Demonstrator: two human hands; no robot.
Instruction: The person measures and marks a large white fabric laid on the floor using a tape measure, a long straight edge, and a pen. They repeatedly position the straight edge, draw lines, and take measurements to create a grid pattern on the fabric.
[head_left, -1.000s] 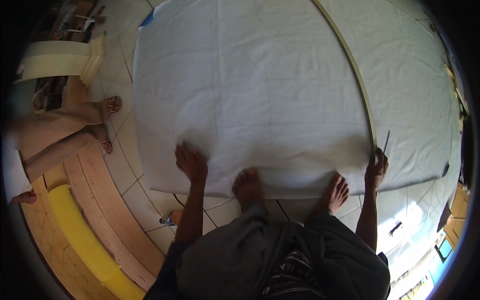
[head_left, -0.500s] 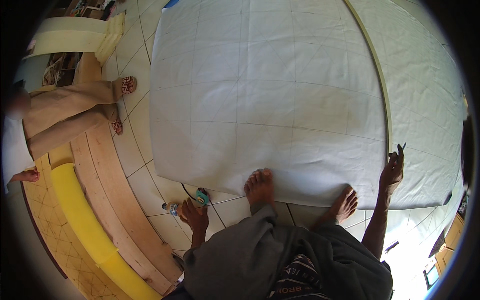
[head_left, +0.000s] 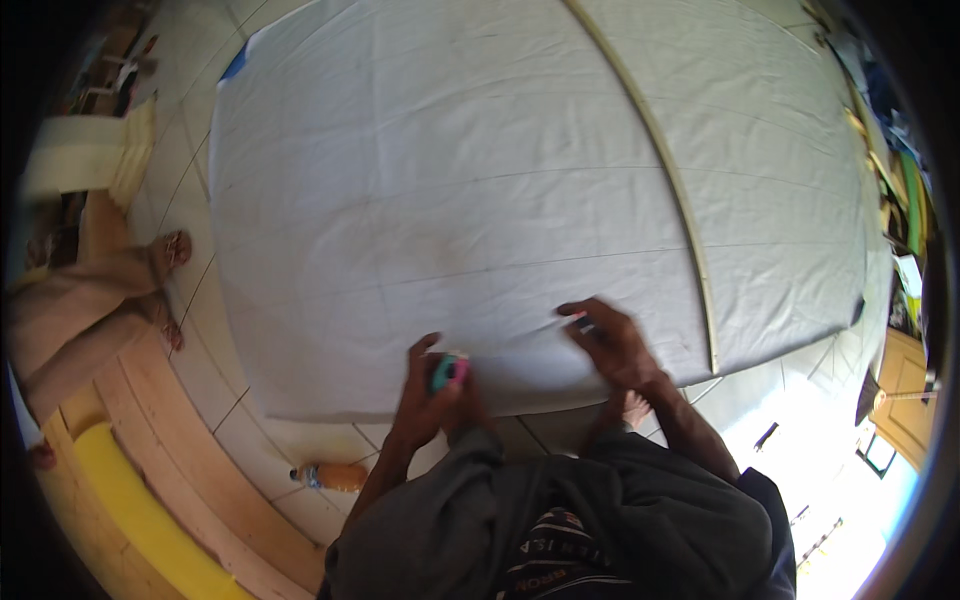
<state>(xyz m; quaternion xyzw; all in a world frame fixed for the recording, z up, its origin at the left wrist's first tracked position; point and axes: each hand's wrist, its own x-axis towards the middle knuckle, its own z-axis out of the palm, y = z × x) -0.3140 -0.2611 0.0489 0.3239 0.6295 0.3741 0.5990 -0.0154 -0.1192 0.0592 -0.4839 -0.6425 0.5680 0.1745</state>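
Observation:
A large white cloth (head_left: 470, 200) marked with faint ruled lines covers the floor in front of me. My left hand (head_left: 425, 395) is closed round a teal and pink tape measure (head_left: 452, 372) over the cloth's near edge. To its right, above the cloth, my right hand (head_left: 615, 345) pinches a small dark pen (head_left: 584, 323); motion blurs it and much of it is hidden by the fingers. A long, thin wooden strip (head_left: 672, 180) lies across the right part of the cloth, apart from both hands.
A bottle of orange-brown liquid (head_left: 335, 477) lies on the tiles at my left. Beyond it are wooden planks (head_left: 165, 400) and a yellow padded roll (head_left: 140, 510). Another person's legs (head_left: 90, 310) reach in from the left. Wooden furniture (head_left: 905, 385) stands at far right.
My left hand has picked up the tape measure from beside the bottle and brought it over the cloth. My right hand has left the strip's near end and moved left. The view has shifted.

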